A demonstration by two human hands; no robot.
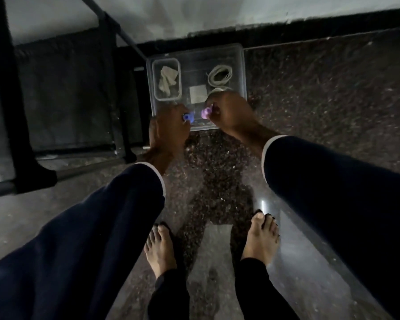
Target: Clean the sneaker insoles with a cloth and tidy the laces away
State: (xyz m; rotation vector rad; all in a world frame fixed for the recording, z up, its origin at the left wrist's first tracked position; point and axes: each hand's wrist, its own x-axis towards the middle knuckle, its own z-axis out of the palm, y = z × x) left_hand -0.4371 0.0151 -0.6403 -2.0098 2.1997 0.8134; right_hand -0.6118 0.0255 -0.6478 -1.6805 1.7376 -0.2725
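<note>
The laces (219, 75) lie coiled in a pale loop in the far right part of a clear plastic box (242, 72), which sits on the speckled floor (321, 93) against the dark base of the wall. In the box's left side stands a smaller clear tub (154, 82) with a crumpled pale cloth (168, 79) in it, and a pale square pad (198, 94) lies between the tub and the laces. The left hand (169, 125) pinches a small blue object (186, 117) at the box's near edge. The right hand (229, 109) pinches a small purple object (205, 112) just beside it. Bare feet stand near, with a dark metal frame (5, 65) on the left.
</note>
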